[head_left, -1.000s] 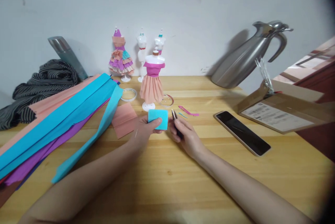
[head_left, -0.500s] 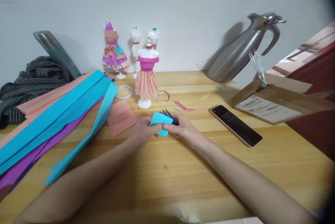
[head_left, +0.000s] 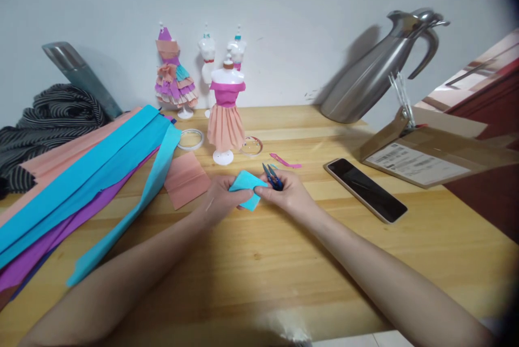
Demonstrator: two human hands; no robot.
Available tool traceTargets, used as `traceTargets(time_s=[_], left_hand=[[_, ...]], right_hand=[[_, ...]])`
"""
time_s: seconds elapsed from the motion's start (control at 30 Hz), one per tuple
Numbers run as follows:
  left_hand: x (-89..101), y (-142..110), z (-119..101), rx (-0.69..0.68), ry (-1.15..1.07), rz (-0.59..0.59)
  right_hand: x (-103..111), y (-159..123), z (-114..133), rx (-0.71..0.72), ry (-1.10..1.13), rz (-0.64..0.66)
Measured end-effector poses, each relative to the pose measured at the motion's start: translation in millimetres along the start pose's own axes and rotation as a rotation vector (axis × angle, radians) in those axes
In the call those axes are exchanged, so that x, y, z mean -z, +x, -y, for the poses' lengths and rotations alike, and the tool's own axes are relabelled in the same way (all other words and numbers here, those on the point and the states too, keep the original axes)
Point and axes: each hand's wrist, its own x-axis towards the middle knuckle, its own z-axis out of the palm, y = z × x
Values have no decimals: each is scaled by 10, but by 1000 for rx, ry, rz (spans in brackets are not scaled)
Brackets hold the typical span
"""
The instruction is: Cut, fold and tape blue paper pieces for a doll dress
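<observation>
Held over the middle of the surface [head_left: 259, 271]: a blue paper piece [head_left: 244, 179], with one corner toward the back edge. Gripped at its left part by the left hand [head_left: 225, 197], with thumb laid on top. Pinched at its right corner by the right hand [head_left: 291, 191], closed also around snips [head_left: 272, 176] with blue handles; blades parted, tips toward the back edge, just beside the paper.

Flat on the surface, left of the left hand: a salmon paper square [head_left: 186, 180]. Toward the back edge from the paper: a dressed mannequin [head_left: 226, 120] in magenta top and pleated salmon skirt, upright between a white ring [head_left: 180, 145] and a red-rimmed ring [head_left: 261, 146]. Near the right hand: a magenta scrap [head_left: 287, 162]. Along the back edge: a tiered-dress mannequin [head_left: 174, 79] and two white mannequins [head_left: 207, 45], partly hidden. Across the left part of the surface: overlapping paper strips [head_left: 89, 180], blue, salmon and purple. Toward the right edge: a phone [head_left: 366, 190], near a cardboard box [head_left: 458, 152]. At the back right corner: a steel jug [head_left: 360, 79].
</observation>
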Motion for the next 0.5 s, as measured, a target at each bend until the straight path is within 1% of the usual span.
traceTargets(time_s=[0.1,0.17,0.27,0.33,0.43,0.5], left_hand=[[6,3,-18,21,5,-1],[10,10,-15,34,14,-6],[13,18,0,35,0,-18],[14,21,7,48,-31,-18],[7,24,17,98,-83,19],[-2,28,29,122,-89,43]], right_hand=[[21,-14,33,70,-107,18],[26,-15,34,81,-121,27],[23,-4,16,51,-63,33],[21,6,6,33,-22,11],[26,13,5,13,22,-22],[35,16,6,2,40,-20]])
